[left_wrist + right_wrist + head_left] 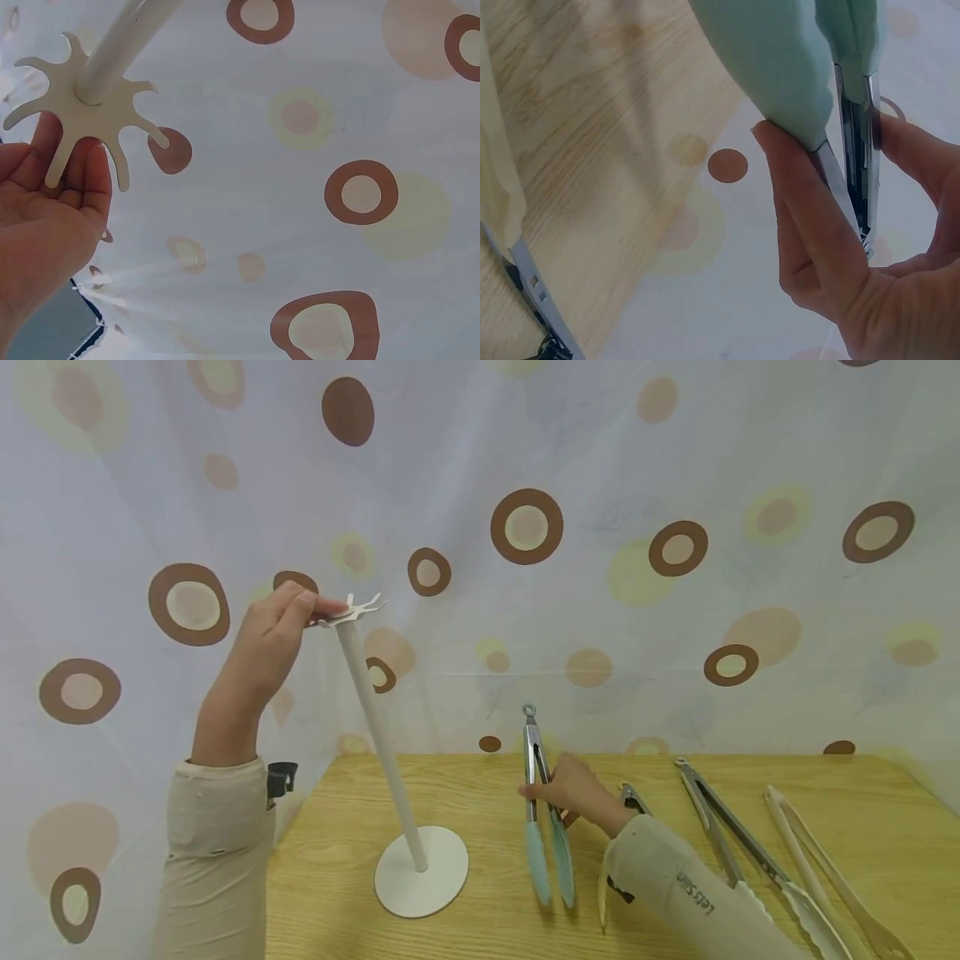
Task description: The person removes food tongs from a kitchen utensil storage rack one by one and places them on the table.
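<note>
A white stand has a slim post, a round base [442,881] and a top plate [366,610] ringed with curved hooks. My left hand [273,622] holds this plate, its fingers over the top near the hooks. From below, the left wrist view shows the hooked plate [94,120] partly hiding the curled fingers [97,176]. My right hand [577,793] pinches steel tongs with mint tips [538,864], hanging tips down and slightly spread. In the right wrist view, thumb and fingers [810,202] grip both arms of the tongs just behind the mint tips [780,60].
Right of the mint tongs, another pair of tongs [633,797] lies partly hidden behind my right forearm. Steel tongs with pale tips [806,910] and wooden tongs [813,868] lie farther right on the wooden table [322,860]. A spotted curtain [465,460] hangs behind.
</note>
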Motion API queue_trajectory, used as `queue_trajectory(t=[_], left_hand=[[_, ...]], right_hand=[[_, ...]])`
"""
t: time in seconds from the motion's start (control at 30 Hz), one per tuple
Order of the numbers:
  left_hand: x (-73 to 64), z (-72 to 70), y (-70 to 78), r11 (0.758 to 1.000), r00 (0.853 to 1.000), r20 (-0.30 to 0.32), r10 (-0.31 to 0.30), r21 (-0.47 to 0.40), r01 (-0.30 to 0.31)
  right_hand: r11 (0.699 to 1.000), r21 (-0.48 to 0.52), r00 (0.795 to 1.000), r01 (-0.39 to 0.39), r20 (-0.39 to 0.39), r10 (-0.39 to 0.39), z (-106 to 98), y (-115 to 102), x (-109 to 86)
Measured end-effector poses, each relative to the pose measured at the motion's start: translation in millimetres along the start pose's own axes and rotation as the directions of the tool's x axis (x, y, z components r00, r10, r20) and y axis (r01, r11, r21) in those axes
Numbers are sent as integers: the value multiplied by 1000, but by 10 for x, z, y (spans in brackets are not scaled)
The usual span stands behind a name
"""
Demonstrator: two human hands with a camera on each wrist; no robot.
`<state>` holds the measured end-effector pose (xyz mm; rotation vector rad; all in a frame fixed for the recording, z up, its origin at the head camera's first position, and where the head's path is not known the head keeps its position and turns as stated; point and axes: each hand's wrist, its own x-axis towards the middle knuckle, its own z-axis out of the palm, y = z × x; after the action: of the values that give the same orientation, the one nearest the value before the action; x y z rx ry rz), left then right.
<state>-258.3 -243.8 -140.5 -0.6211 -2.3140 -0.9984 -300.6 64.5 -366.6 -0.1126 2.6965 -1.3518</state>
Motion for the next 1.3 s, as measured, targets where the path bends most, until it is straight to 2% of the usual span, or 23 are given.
queue_trajectory(t=[0.23,0.67,1.0,1.3], left_hand=[[-1,2,-4,1000,1000,-8,2,0,-2],[-23,-29,-30,1000,1000,-6,0,7,0],[-19,-17,-36,1000,1000,-16,15,-11,-15],[-14,1,-31,1000,1000,-12,6,-12,-6]], right_hand=[[1000,-25,999,-10,41,11,37,57,-9],[994,-111,1000,-3,10,4,134,165,46],[987,-158,999,-21,21,25,156,145,56],[975,-218,999,-33,18,37,182,215,172]])
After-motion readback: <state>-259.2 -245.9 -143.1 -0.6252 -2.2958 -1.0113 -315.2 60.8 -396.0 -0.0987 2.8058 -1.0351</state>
